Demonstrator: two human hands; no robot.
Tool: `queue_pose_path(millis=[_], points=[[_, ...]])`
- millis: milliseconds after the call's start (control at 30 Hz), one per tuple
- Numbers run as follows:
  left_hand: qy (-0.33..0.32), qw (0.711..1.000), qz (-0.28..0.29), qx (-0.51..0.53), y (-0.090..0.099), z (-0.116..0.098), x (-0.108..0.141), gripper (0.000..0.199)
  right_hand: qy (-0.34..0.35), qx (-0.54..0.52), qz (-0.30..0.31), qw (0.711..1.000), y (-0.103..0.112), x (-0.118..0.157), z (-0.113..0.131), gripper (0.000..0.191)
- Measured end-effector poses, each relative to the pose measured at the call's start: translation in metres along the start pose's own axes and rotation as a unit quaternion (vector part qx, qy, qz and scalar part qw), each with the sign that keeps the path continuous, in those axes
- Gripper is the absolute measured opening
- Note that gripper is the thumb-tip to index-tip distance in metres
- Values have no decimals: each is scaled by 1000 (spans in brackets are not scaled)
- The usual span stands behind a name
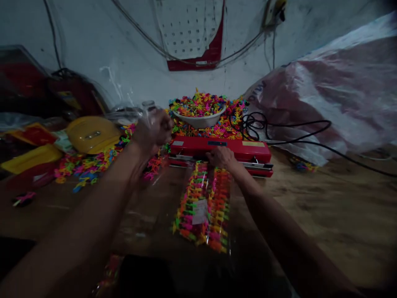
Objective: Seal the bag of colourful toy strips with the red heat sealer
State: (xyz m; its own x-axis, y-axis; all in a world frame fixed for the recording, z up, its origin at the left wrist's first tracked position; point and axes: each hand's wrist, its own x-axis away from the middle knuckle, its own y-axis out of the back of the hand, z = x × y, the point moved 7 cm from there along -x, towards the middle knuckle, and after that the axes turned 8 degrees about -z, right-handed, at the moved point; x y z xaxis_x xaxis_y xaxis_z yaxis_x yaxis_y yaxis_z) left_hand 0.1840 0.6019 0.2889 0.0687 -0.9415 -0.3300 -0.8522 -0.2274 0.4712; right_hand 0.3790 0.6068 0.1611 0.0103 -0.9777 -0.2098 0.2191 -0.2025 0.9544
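At the front of a red heat sealer (198, 147), my right hand (221, 158) has its fingers closed at the top edge of a clear plastic bag (200, 213). The bag hangs down toward me, filled with rows of small bright plastic figures, with a white label on it. My left hand (155, 126) is raised left of the sealer, blurred, its fingers curled closed. Faint clear film shows around and below it; what its fingers hold cannot be made out.
Behind the sealer, a white bowl (200, 120) heaped with colourful figures stands among loose ones. A yellow lidded thing (93, 134) sits left. A black cord (297, 140) runs right, past a large plastic sack (335, 87). More loose figures (93, 165) lie left on the wooden table (310, 211).
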Motion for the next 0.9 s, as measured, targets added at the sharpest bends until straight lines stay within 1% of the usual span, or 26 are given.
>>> queue_pose_path(millis=[33,67,100,133,167,200,233,267,333,367,400,433,500,533,567,600,667,767,833,900], points=[[25,998,15,-59,7,21,16,22,16,-7,-9,1000,8,5,0,42],[62,991,27,-112,12,43,33,23,27,-14,-32,999,19,13,-2,45],[75,980,69,-174,10,62,52,29,25,-17,-66,997,31,24,-7,47],[82,962,122,-230,3,78,70,39,7,-17,-99,995,42,37,-15,49],[77,947,176,-257,-8,89,88,47,-20,-16,-122,992,51,53,-26,51],[69,935,218,-270,-19,97,103,54,-52,-21,-125,991,54,71,-37,52],[59,928,247,-271,-31,101,115,58,-74,-38,-100,991,50,88,-47,55],[48,927,260,-265,-41,101,123,58,-86,-70,-56,992,40,105,-54,58],[24,931,265,-250,-56,97,129,55,-81,-171,46,981,14,134,-58,62],[9,933,268,-239,-61,94,129,53,-68,-229,81,968,3,145,-55,62],[-5,935,272,-226,-65,92,129,52,-61,-287,102,950,-6,154,-50,61],[-16,939,272,-211,-66,90,128,50,-59,-342,111,931,-12,159,-46,58],[-29,946,272,-176,-63,89,128,47,-71,-426,111,895,-19,164,-38,52],[-24,949,271,-160,-60,90,128,45,-84,-449,111,883,-21,165,-35,51],[-18,951,269,-150,-56,92,130,44,-92,-462,113,875,-22,165,-32,49],[-12,952,268,-146,-52,94,132,42,-88,-466,113,873,-22,166,-28,48],[-14,954,259,-154,-41,96,137,39,-57,-453,101,884,-18,165,-21,47],[-39,959,235,-155,-21,98,146,36,-20,-397,52,916,-9,162,-14,51],[-46,967,217,-121,-6,103,156,36,5,-362,26,932,1,160,-5,51],[-24,982,174,-70,15,110,173,33,40,-340,5,939,14,159,15,49]])
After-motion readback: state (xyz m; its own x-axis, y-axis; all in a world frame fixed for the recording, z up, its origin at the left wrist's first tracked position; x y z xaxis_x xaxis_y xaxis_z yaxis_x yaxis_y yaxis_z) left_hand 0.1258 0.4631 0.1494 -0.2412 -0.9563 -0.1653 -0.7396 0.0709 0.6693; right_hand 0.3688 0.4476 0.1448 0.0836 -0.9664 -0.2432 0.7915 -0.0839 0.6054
